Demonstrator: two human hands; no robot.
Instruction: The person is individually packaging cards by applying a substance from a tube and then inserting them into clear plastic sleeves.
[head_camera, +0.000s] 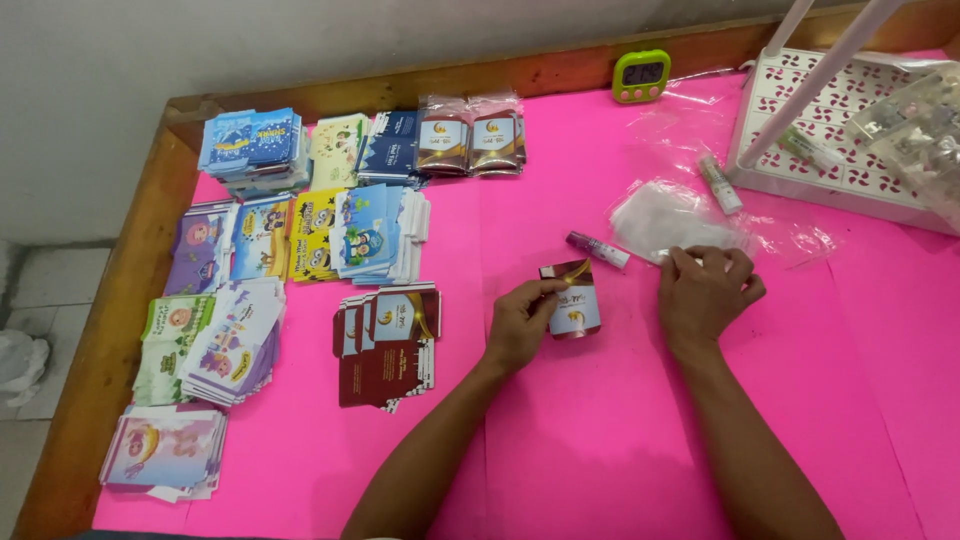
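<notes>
Carton (573, 300), maroon and small, is sitting folded up in my left hand (520, 325), fingers pinching its edge, mid-table on pink sheet (620, 450). Right hand (705, 292) is pressing fingertips onto clear bag (665, 215), nothing clamped. One vial (598, 249) lying between them, not yet boxed, I judge. One maroon flat stack (388, 340) waiting nearby.

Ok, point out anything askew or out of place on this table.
The maroon stack of flat cartons is fanned out and slipping, unlike the tidier stacks. Crumpled clear plastic bags lie loose near the right hand.
</notes>
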